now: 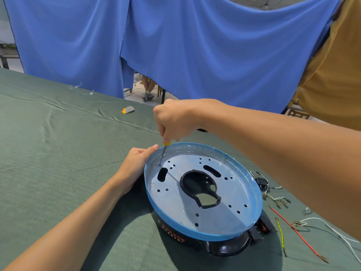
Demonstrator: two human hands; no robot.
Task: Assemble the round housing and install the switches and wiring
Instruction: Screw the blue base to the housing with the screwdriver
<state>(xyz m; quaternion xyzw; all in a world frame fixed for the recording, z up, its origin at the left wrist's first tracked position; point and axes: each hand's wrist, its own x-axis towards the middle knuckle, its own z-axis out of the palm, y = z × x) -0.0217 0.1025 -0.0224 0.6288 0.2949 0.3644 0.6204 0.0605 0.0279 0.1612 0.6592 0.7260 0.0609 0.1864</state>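
The round housing (230, 204) is a silver metal pan with a blue-filmed rim, seated on a black plastic base (224, 247), on the green cloth at centre right. My right hand (175, 120) grips a yellow-handled screwdriver (163, 153) held upright, its tip in a hole at the pan's far left, beside a black oblong slot. My left hand (136, 163) clasps the pan's left rim, thumb on top. Black rocker switches (263, 226) lie by the base's right side. Loose wires lie to the right: red (297, 231), yellow-green (281, 235), white (332, 229).
A green cloth (58, 153) covers the table. A small yellow and grey scrap (128, 110) lies at the far middle, clear plastic bits (78, 88) at the far left. Blue curtains (175, 45) hang behind. A person in an ochre shirt (332, 65) stands at the right.
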